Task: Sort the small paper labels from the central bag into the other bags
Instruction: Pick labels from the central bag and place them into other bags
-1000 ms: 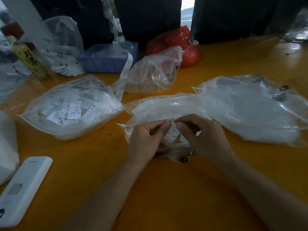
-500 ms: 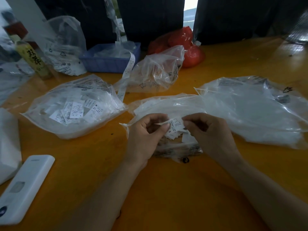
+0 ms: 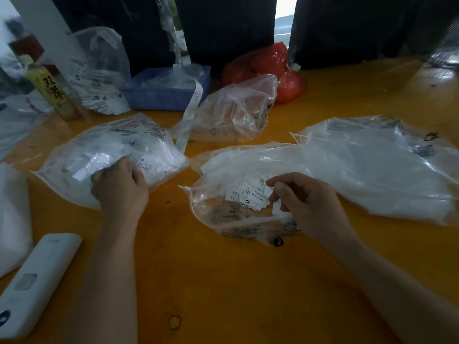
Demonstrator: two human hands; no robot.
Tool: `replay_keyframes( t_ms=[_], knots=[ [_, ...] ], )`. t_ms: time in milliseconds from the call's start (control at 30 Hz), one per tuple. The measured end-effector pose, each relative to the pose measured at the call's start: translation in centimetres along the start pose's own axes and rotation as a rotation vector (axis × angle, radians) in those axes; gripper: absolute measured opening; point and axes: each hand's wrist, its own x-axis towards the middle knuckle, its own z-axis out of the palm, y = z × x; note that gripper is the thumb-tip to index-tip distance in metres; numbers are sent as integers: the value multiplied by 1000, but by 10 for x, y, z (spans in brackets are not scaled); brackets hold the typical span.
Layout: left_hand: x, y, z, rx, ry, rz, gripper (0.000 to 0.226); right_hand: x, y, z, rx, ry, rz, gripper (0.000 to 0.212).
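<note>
A white remote (image 3: 32, 281) lies close by on the left of the orange table (image 3: 223, 281). The left hand (image 3: 119, 187) rests on the left bag (image 3: 106, 155), fingers curled down into the plastic; I cannot tell if it holds a label. The right hand (image 3: 305, 204) is at the middle bag (image 3: 236, 184), fingers curled, pinching a small white label (image 3: 277, 208). More labels (image 3: 248, 194) sit in a pile in the middle bag. A big right bag (image 3: 377, 165) lies beside it. Farther back are a crumpled bag (image 3: 236, 110), a blue tray (image 3: 164, 93), a red bag (image 3: 273, 68) and a yellow bottle (image 3: 51, 90).
</note>
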Motion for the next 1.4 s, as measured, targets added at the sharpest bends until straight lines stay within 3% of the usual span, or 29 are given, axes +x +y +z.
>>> replay_keyframes(
  t_ms=[100, 267, 433, 500, 633, 700, 800, 933, 1067, 1167, 1400],
  knots=[
    [-2, 4, 3, 141, -25, 10, 50, 0, -1, -1, -14, -2, -4, 17],
    [3, 2, 4, 181, -13, -6, 58, -2, -1, 0, -70, -3, -11, 16],
    [-2, 6, 4, 190, 71, 23, 59, -2, -1, 2, -399, -32, -142, 20],
    [-10, 13, 5, 137, 141, 78, 55, -1, -5, 0, -408, 43, -215, 20],
    [-37, 40, 8, -96, 266, 287, 37, 6, -11, -26, -524, 386, -334, 14],
    [-55, 59, 9, -261, 240, 417, 38, 15, -5, -45, -751, 418, -236, 18],
    [-82, 85, 11, -425, 94, 633, 40, 26, 11, -68, -1010, 276, 80, 28],
    [-98, 96, 18, -407, -34, 802, 38, 33, 22, -83, -961, 225, 257, 55],
    [-98, 92, 22, -445, -121, 800, 40, 44, 30, -88, -1014, 122, 396, 50],
    [-97, 90, 23, -478, -121, 763, 39, 47, 31, -88, -1067, 149, 370, 35],
    [-97, 89, 25, -483, -156, 746, 41, 41, 27, -98, -898, 457, 157, 25]
  ],
)
